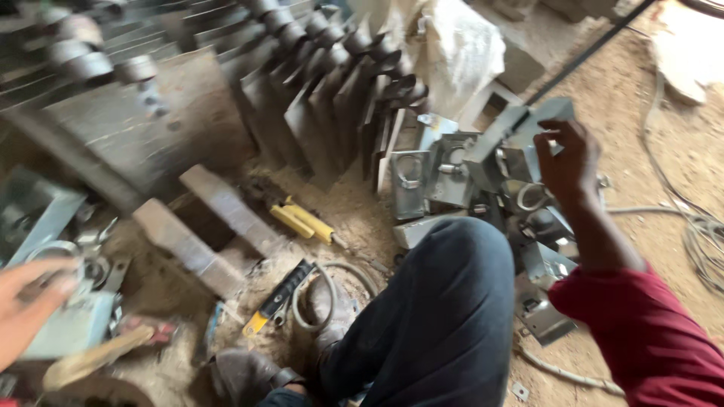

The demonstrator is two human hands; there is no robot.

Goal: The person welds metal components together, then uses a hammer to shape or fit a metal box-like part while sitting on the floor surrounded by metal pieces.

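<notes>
Our right hand (566,162) is up on a grey metal bracket (520,124), fingers curled round its top edge, so it's holding that piece. The bracket sits on top of a heap of similar brackets (452,177) on the sandy floor (626,113), just past our knee (460,256) in dark trousers. The sleeve on that arm is red.

Our left hand (30,298) is way over at the lower left edge and pretty blurred. It's resting on or just above a pale metal part (68,328) with a ring (45,252) beside it, and we can't tell if it's gripping anything or just laid flat.

Between the two hands the floor is cluttered: yellow-handled pliers (302,220) lying in the sand, a yellow and black tool (279,298) near our shoe (249,373), a loop of grey hose (332,290) just beside it, and two flat steel bars (226,207) side by side.

Further back there's a row of steel plates (324,105) standing on edge, each with a round tube on top. A white sack (460,49) sits behind them, and loose cables (694,226) trail along the right side
</notes>
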